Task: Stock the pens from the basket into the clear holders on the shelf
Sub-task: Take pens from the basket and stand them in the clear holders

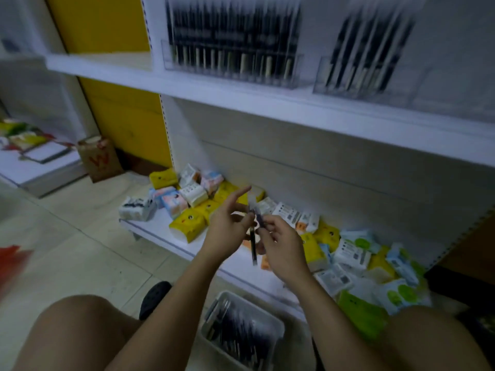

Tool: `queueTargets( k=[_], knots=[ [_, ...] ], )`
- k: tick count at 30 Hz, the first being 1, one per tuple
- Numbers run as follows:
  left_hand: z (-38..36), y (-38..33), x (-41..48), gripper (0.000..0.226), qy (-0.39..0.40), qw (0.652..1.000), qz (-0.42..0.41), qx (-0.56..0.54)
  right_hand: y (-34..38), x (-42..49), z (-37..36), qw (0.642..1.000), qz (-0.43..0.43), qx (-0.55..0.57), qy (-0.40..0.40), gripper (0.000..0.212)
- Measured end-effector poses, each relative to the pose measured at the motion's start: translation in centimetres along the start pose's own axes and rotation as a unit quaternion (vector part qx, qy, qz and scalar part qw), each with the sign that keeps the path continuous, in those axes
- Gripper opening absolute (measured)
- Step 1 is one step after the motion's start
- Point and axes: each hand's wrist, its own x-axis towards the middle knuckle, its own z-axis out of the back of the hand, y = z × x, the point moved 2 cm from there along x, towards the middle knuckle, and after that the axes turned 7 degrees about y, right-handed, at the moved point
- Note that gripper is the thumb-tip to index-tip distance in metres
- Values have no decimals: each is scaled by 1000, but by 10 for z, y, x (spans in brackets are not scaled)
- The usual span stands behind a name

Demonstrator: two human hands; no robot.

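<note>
**Surroundings.** Tissue packs (187, 226): many, yellow, white, blue and green, heaped loose along the bottom shelf (160, 232), running from 10 o'clock to 4 o'clock behind the hands. Paper bag (99, 159): brown, on the floor (80, 250) at 9 o'clock. Shoe (154, 299): black, at 7 o'clock. Knees: bare, at 7 and 5 o'clock. Nothing stands between the hands and the upper shelf (241, 103).

**Holders** (233, 68): two, clear, on the upper shelf at 12 and 1 o'clock, both with dark pens standing upright; blurred.

**Basket** (276, 321): pale, on the floor at 6 o'clock between the knees, with dark pens lying inside.

**Pen** (253, 245): one, dark, at centre, held in the air between the hands above the bottom shelf's front edge. Long axis near upright, 12 to 6 o'clock. Which end is the tip cannot be told.

**Left hand** (227, 231): forearm rising from 7 o'clock, index finger straight toward 1 o'clock, the other fingers (247, 218) curled and pinching the pen's upper part.

**Right hand** (285, 253): forearm rising from 5 o'clock, back to the camera, fingers curled and pinching the pen near its top.
</note>
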Motion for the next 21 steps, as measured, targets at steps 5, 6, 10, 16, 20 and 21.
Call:
queueTargets(
  k=[5,6,10,16,20,21],
  knots=[
    [5,-86,27,55,12,994,-107,-33,76,14,51,993,104,24,-55,28],
    [6,-103,31,54,17,992,-126,-29,91,15,59,991,117,26,-57,27],
    [11,-167,46,50,14,980,-200,7,151,20,91,984,167,43,-46,9],
    [7,-237,72,51,24,965,-257,37,205,25,133,974,211,56,-65,4],
    [-9,-274,88,48,55,950,-294,89,224,29,165,961,249,-26,-120,7],
    [-13,-283,92,47,60,947,-300,96,227,30,174,959,252,-29,-129,6]
  ],
)
